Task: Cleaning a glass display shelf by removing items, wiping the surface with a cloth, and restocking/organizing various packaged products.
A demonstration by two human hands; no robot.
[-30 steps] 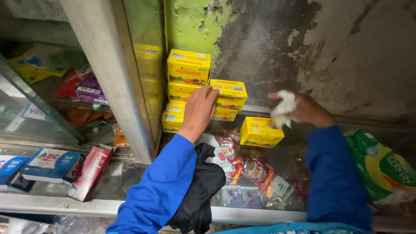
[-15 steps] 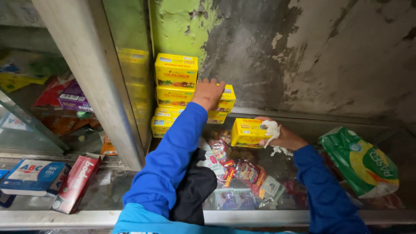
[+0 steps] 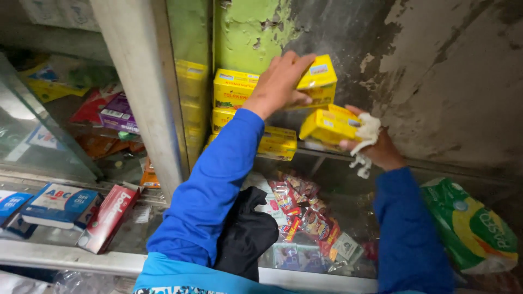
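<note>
My left hand [image 3: 280,81] grips a yellow box [image 3: 318,81] and holds it tilted in the air beside a stack of yellow boxes [image 3: 234,92] against the green wall. My right hand [image 3: 376,147] holds another yellow box [image 3: 329,124] together with a white cloth [image 3: 366,136], just above the glass shelf [image 3: 348,158]. More yellow boxes [image 3: 278,142] lie flat on that shelf under my left forearm. Both sleeves are blue.
Small red snack packets [image 3: 299,209] lie under the glass. A green and yellow bag [image 3: 471,228] sits at the right. A metal frame post [image 3: 144,92] divides the cabinet; left of it lie a red box [image 3: 106,218] and a blue-white box [image 3: 57,204].
My left hand has lifted a yellow box off the stack and raised it. My right hand has picked up its box with the cloth and brought it higher.
</note>
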